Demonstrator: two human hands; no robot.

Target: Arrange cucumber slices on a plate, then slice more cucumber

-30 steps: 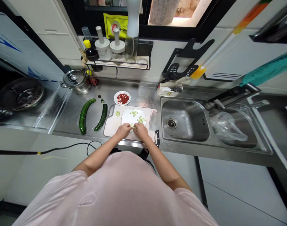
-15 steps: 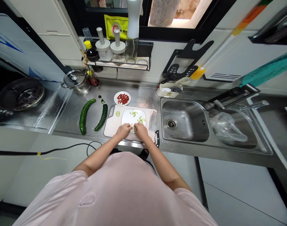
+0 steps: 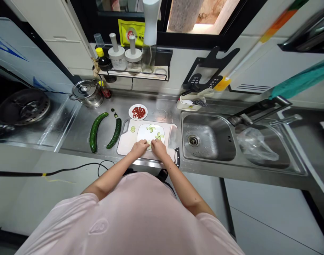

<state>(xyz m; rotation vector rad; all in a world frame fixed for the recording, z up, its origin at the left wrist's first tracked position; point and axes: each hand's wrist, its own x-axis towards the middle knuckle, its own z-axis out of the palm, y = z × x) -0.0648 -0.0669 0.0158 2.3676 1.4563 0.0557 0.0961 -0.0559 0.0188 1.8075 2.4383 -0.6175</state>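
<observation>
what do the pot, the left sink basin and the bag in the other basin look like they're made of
Pot: polished metal, probably stainless steel, from its bright reflections.
Left sink basin: silvery metal, likely stainless steel; satin sheen with soft highlights.
Bag: thin clear plastic, it seems, being see-through and crinkled.

soft glare on steel counter [image 3: 71, 131]
</observation>
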